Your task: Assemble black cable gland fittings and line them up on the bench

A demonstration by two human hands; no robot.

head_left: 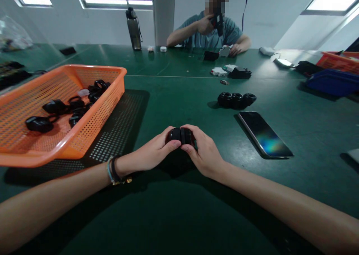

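Observation:
Between my two hands, just over the middle of the table, is a rounded black plastic part (181,134) with a seam or gap across its middle. My left hand (164,147) grips its left end between thumb and fingers. Its right end is pinched by my right hand (203,148). Whether it is one piece or two pressed together I cannot tell. Farther right, several similar-looking black round parts (237,100) stand side by side in a row. An orange perforated basket (94,126) to my left contains more black parts (54,107), some with loops.
A smartphone (265,135) lies right of my hands on the green table (174,217). Across the table a person (209,30) holds a dark power tool (218,23) near white and black pieces. A bottle (134,29) stands at the back; a blue bin (333,82) is far right.

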